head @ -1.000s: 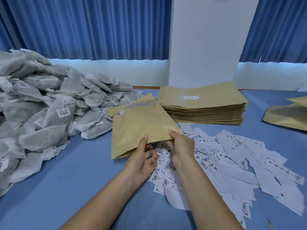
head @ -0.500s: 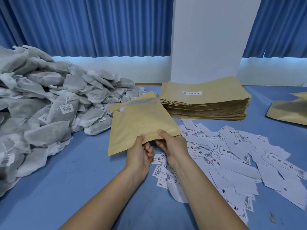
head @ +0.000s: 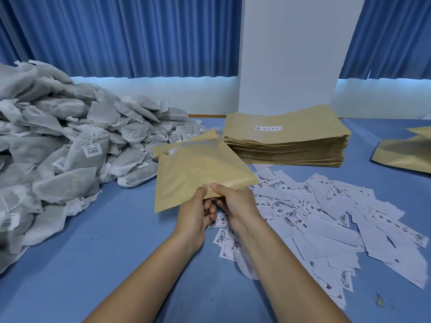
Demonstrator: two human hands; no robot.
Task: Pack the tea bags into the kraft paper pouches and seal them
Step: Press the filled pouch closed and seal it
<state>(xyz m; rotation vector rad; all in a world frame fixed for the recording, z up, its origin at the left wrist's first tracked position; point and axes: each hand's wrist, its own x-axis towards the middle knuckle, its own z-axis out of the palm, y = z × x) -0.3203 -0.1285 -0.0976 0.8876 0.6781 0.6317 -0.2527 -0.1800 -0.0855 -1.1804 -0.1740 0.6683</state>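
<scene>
I hold a flat kraft paper pouch point(head: 198, 171) up over the blue table point(head: 105, 241), its open mouth pointing away to the upper left. My left hand point(head: 198, 213) and my right hand point(head: 235, 203) both pinch its near bottom edge, thumbs on top and close together. A big heap of grey-white tea bags point(head: 70, 155) with small barcode tags lies on the left. A thick stack of empty kraft pouches point(head: 286, 141) sits just behind the held pouch, to the right.
Loose white printed labels point(head: 326, 220) are strewn over the table on the right, partly under my hands. More kraft pouches point(head: 405, 150) lie at the far right edge. A white pillar point(head: 289, 54) and blue curtains stand behind the table.
My two hands have slid closer together along the pouch's near edge until the thumbs almost meet. The pouch stays raised in about the same place.
</scene>
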